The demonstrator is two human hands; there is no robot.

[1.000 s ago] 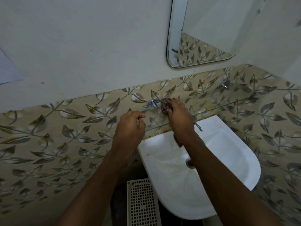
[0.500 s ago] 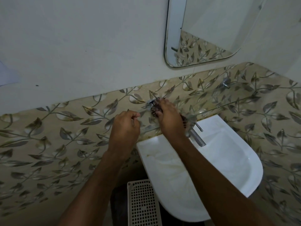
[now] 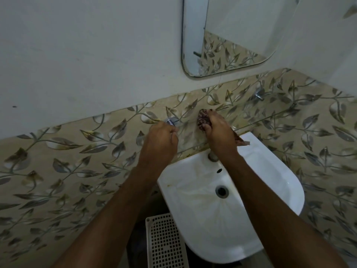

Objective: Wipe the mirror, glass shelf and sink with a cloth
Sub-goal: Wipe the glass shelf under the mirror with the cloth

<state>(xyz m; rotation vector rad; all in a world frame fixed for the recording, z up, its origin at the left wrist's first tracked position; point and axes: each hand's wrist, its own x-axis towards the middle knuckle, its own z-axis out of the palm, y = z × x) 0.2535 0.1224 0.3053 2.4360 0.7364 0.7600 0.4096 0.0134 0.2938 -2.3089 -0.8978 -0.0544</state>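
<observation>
A clear glass shelf (image 3: pixel 257 120) runs along the leaf-patterned tile wall above a white sink (image 3: pixel 274 182). My right hand (image 3: pixel 220 132) grips a dark patterned cloth (image 3: pixel 202 118) and presses it on the shelf's left part, above the tap, which my wrist mostly hides. My left hand (image 3: pixel 160 140) is curled around the shelf's left end, beside its chrome bracket (image 3: pixel 171 120). The mirror (image 3: pixel 228 35) hangs on the white wall above.
A second chrome bracket (image 3: pixel 258 93) holds the shelf at the right. The tap base (image 3: pixel 212 156) shows under my right wrist. The sink drain (image 3: pixel 221 191) lies mid-basin. A white perforated plastic basket (image 3: pixel 164 242) stands on the floor left of the sink.
My right hand slid the cloth left toward the bracket, then back right along the shelf. My left hand kept its hold on the shelf's left end.
</observation>
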